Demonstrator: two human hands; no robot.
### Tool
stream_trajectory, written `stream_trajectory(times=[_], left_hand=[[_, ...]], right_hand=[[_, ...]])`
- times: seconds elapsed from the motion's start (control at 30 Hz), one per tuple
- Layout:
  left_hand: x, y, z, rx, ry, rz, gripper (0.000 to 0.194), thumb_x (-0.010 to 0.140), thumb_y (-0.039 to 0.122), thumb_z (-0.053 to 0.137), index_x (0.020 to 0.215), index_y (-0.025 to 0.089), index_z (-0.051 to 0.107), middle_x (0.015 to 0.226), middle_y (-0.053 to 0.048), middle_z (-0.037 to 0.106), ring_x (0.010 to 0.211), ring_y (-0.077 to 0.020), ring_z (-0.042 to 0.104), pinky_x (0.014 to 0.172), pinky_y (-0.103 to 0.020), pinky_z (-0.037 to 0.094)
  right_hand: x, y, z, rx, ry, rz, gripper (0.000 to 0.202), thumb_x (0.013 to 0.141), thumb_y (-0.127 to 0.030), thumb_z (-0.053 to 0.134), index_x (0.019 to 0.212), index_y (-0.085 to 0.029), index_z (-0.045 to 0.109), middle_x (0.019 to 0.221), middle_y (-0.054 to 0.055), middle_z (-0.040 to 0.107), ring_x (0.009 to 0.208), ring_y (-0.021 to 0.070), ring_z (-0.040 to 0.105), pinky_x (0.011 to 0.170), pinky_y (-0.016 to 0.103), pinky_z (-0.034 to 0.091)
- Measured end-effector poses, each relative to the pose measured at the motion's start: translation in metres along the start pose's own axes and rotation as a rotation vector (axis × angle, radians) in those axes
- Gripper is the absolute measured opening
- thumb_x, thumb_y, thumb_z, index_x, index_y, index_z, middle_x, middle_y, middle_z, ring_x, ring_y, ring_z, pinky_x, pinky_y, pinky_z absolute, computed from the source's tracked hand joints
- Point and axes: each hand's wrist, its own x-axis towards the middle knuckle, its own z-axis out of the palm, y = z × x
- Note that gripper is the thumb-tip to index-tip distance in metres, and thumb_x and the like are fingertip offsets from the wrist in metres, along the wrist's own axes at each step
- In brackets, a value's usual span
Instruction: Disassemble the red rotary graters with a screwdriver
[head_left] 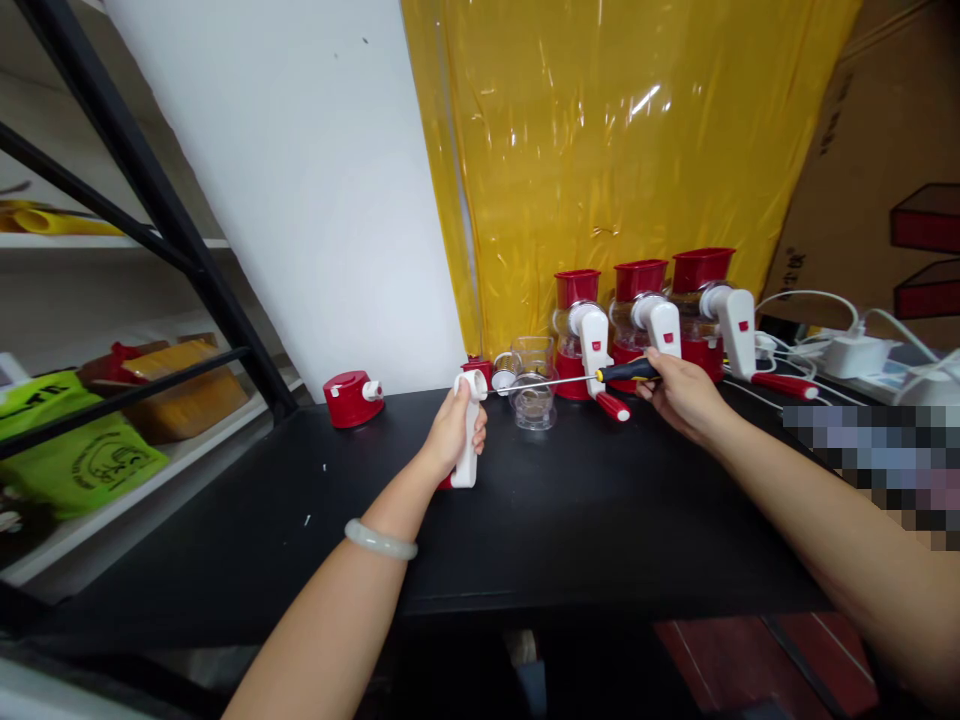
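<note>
In the head view, I have the left hand (452, 430) with its fingers clamped around a white crank (469, 466), raised over the bench (570, 530). The right hand (682, 395) has its fingers closed on the handle of a screwdriver (630, 371), its shaft pointing at the crank's upper end. Three red-and-clear grinders (577, 290) stand at the back with cranks fitted; I'd count those as assembled. I judge another set unfinished: its crank is loose in hand, a clear body (535, 410) stands just beyond the shaft, and a red round part (351, 398) sits apart to the left. I can't tell whether the screwdriver's tip touches the crank or what it meets there. The left hand covers most of the crank's red grip, and pixelation hides something at the right edge.
</note>
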Motion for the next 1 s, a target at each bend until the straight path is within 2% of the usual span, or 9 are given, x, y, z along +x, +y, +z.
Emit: stream_trajectory(times=[0.43,0.57,0.67,0.73,0.8,0.87,0.93,1.0], left_hand=[[0.001,0.001,-0.001,0.005,-0.008,-0.025,0.057,0.078,0.078,0.052,0.089,0.022,0.044,0.052,0.009,0.045,0.033,-0.0075,0.036,0.033,-0.02,0.035],[0.001,0.001,-0.002,-0.003,0.011,-0.02,0.056,0.08,0.076,0.052,0.089,0.022,0.044,0.051,0.009,0.045,0.034,-0.0077,0.037,0.033,-0.019,0.035],[0.001,0.001,-0.002,-0.008,0.024,-0.02,0.056,0.079,0.077,0.052,0.089,0.022,0.044,0.051,0.008,0.045,0.034,-0.0078,0.037,0.033,-0.019,0.035],[0.001,0.001,-0.003,-0.012,0.03,-0.019,0.057,0.079,0.077,0.053,0.09,0.022,0.044,0.051,0.009,0.045,0.034,-0.0079,0.037,0.033,-0.019,0.035],[0.001,0.001,-0.003,-0.01,0.033,-0.013,0.057,0.079,0.077,0.052,0.09,0.022,0.044,0.051,0.009,0.045,0.033,-0.008,0.037,0.032,-0.019,0.035],[0.001,0.001,-0.003,-0.006,0.038,-0.006,0.056,0.079,0.076,0.052,0.09,0.022,0.044,0.051,0.009,0.045,0.034,-0.0081,0.037,0.032,-0.019,0.035],[0.001,0.002,-0.003,-0.007,0.044,-0.003,0.056,0.079,0.076,0.053,0.09,0.022,0.044,0.051,0.009,0.045,0.034,-0.0082,0.037,0.032,-0.019,0.035],[0.001,0.002,-0.003,-0.011,0.049,0.002,0.056,0.079,0.076,0.053,0.089,0.022,0.044,0.051,0.009,0.045,0.034,-0.0081,0.037,0.032,-0.019,0.035]], right_hand=[[0.0,0.001,-0.001,0.054,-0.014,0.008,0.033,0.072,-0.05,0.079,0.066,-0.023,0.061,0.062,0.002,0.053,0.054,0.0136,0.047,0.048,0.03,0.042],[-0.003,-0.005,0.001,0.078,-0.029,0.041,0.026,0.069,-0.042,0.081,0.075,-0.022,0.066,0.074,0.003,0.063,0.062,0.0144,0.054,0.055,0.029,0.048],[-0.006,-0.01,0.001,0.089,-0.092,0.081,0.024,0.067,-0.036,0.08,0.082,-0.022,0.067,0.082,0.004,0.067,0.067,0.0165,0.06,0.06,0.032,0.052],[-0.007,-0.011,0.001,0.069,-0.127,0.118,0.025,0.071,-0.042,0.075,0.082,-0.022,0.066,0.076,0.004,0.066,0.061,0.0169,0.06,0.057,0.032,0.051],[-0.006,-0.011,0.0,-0.01,-0.128,0.135,0.031,0.079,-0.053,0.068,0.078,-0.022,0.064,0.059,0.002,0.059,0.05,0.0155,0.053,0.048,0.031,0.046],[-0.006,-0.011,0.0,-0.08,-0.122,0.13,0.033,0.082,-0.055,0.064,0.075,-0.023,0.064,0.049,-0.001,0.05,0.043,0.0139,0.044,0.044,0.03,0.041],[-0.007,-0.012,0.0,-0.055,-0.124,0.127,0.022,0.08,-0.046,0.069,0.077,-0.024,0.065,0.054,-0.001,0.053,0.046,0.0133,0.046,0.047,0.03,0.042],[-0.009,-0.015,0.0,0.044,-0.153,0.153,0.016,0.071,-0.033,0.075,0.083,-0.026,0.066,0.069,0.0,0.062,0.057,0.0146,0.056,0.056,0.031,0.048]])
